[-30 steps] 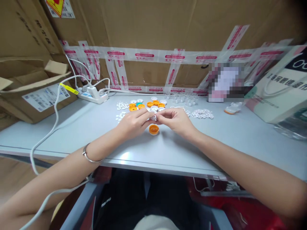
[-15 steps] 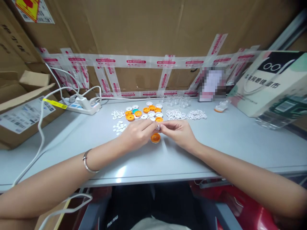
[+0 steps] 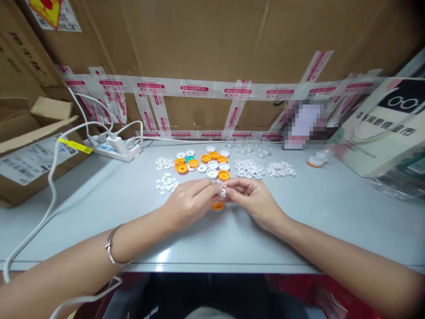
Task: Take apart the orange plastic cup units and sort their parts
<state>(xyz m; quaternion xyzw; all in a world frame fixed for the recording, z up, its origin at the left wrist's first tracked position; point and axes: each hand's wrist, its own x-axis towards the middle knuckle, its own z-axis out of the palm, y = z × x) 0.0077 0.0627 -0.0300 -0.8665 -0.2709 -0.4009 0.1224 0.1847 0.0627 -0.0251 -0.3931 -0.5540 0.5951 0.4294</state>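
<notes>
Between the fingertips of my left hand (image 3: 195,198) and my right hand (image 3: 254,199) is a small white openwork plastic piece (image 3: 223,192); both hands are pinched closed on it. Below it, partly covered by my fingers, an orange round cap (image 3: 218,206) lies on the table. Just beyond the hands sits a cluster of round caps in orange (image 3: 224,175), white (image 3: 211,173) and teal (image 3: 190,159). Small white discs (image 3: 165,182) lie left of them. To the right are two piles of white openwork pieces, a nearer-centre pile (image 3: 249,169) and a farther-right pile (image 3: 280,169).
Clear plastic cups (image 3: 257,147) stand at the back of the grey table (image 3: 332,221). A phone-like object (image 3: 303,126), blurred out, leans there. On the right are a small clear container (image 3: 319,158) and a paper bag (image 3: 378,128). A power strip (image 3: 121,153) and open carton (image 3: 36,155) are at left.
The view has shifted, so the table items appear slightly lower. Both hands stay together on the small white piece, which now shows more between the fingertips, above the orange cap.
</notes>
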